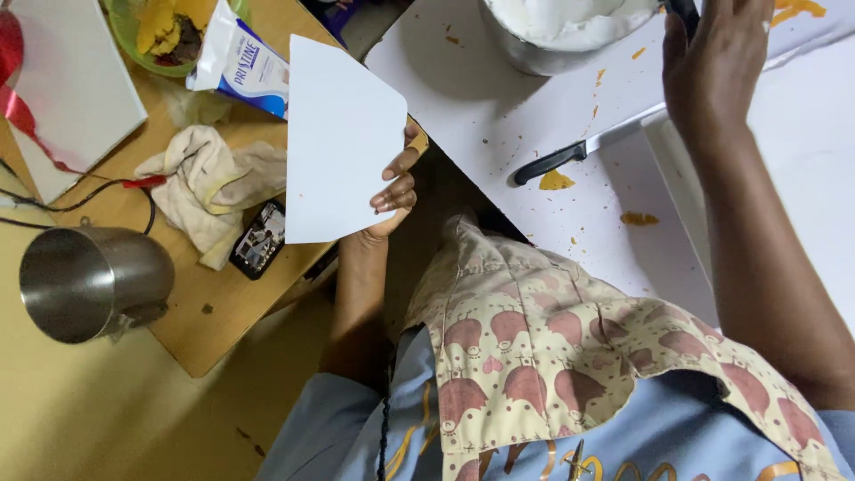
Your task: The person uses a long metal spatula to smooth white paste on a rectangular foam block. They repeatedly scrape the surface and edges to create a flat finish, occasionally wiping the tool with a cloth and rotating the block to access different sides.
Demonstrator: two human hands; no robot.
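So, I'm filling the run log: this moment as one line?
left hand: holds white scraper | right hand: at bowl | knife: flat on board

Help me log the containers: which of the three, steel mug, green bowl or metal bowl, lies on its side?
The steel mug at the wooden table's edge: its mouth faces sideways. The green bowl and metal bowl sit upright with contents.

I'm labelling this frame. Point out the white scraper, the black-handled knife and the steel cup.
white scraper (343,134), head view, middle of its flat blade.
black-handled knife (548,164), head view, on the black handle.
steel cup (102,278), head view, on its shiny outer wall.
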